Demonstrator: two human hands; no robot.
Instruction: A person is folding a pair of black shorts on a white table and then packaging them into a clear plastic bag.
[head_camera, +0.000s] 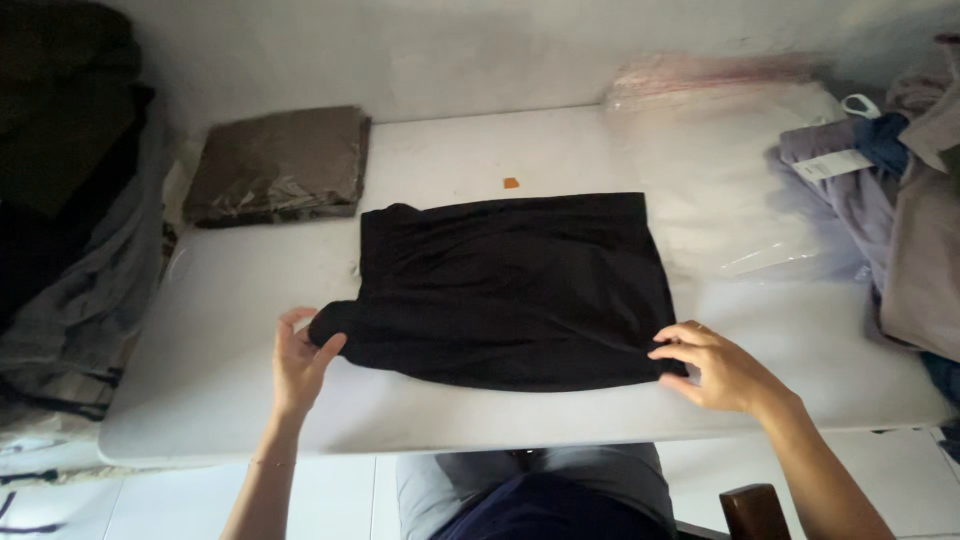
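A black garment (515, 285) lies partly folded in the middle of the white table (230, 300). My left hand (298, 360) grips its lower left corner, thumb on top of the cloth. My right hand (712, 365) rests on the lower right corner, fingers pressing the edge to the table.
A stack of brownish garments in clear plastic (275, 165) sits at the back left. Clear plastic bags (735, 190) lie at the back right, beside a heap of purple and grey clothes (890, 200). Dark clothes (60, 200) hang off the left side. A small orange scrap (511, 183) lies behind the garment.
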